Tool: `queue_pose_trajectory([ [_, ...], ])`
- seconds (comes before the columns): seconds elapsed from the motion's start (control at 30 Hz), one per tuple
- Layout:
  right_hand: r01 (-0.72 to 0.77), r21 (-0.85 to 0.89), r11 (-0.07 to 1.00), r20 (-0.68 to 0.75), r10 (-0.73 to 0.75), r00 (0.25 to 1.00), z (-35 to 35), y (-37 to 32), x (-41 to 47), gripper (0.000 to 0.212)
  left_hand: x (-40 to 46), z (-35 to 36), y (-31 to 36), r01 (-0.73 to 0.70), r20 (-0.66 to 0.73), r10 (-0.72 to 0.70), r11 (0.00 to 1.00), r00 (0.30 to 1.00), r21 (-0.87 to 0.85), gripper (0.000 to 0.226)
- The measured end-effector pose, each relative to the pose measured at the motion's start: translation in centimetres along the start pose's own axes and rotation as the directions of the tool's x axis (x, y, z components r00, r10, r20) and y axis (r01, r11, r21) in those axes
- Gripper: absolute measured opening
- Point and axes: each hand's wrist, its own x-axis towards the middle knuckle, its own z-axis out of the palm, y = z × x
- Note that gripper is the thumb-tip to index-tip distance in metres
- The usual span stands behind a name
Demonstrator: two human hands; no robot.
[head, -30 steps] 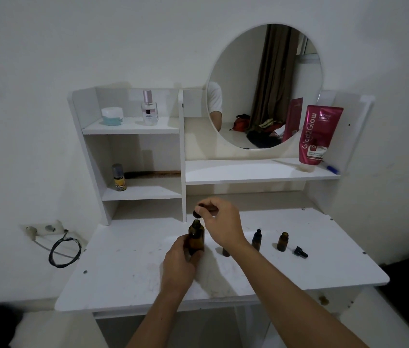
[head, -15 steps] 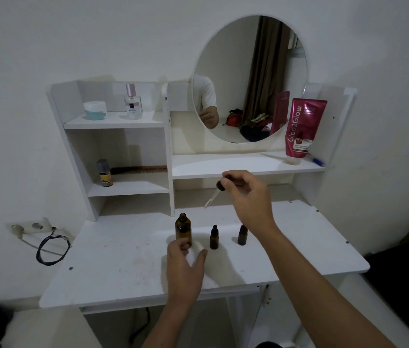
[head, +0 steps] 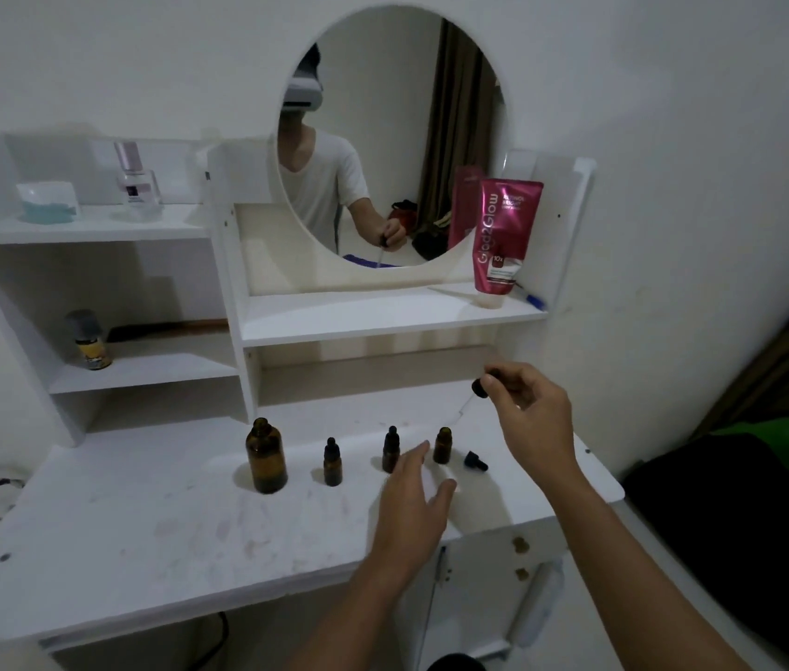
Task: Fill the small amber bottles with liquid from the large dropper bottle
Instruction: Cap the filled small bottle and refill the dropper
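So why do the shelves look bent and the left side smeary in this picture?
Head view: the wide-angle lens bows the white shelf unit outward, and the clear perfume bottle and pale teal jar are ghosted by motion blur. The large amber glass bottle stays fairly sharp; the glass dropper in the right hand looks faint.

The left hand reaches forward low, palm down, fingers spread and loose, gripping nothing. The right hand is raised higher, its fingers seemingly pinched together at the tips, forearm angled in from the lower right.
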Motion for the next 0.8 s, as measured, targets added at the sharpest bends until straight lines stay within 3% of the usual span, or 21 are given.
queue_pose_trajectory([
  [0.27,0.011,0.003,1.000,0.034,-0.012,0.999,0.3,1.9,0.4,0.013,3.2,1.9,0.7,0.012,-0.017,-0.011,0.998,1.000,0.058,0.057],
  [0.47,0.057,-0.051,0.997,0.116,-0.051,0.992,1.2,2.7,0.6,0.011,4.6,2.9,-0.2,-0.026,-0.107,0.030,0.999,0.994,0.043,0.031],
  [0.8,-0.028,-0.083,0.996,0.154,0.040,0.987,2.5,3.8,0.8,0.011,5.0,3.3,-1.0,-0.074,-0.133,0.083,0.995,0.988,0.072,0.024],
])
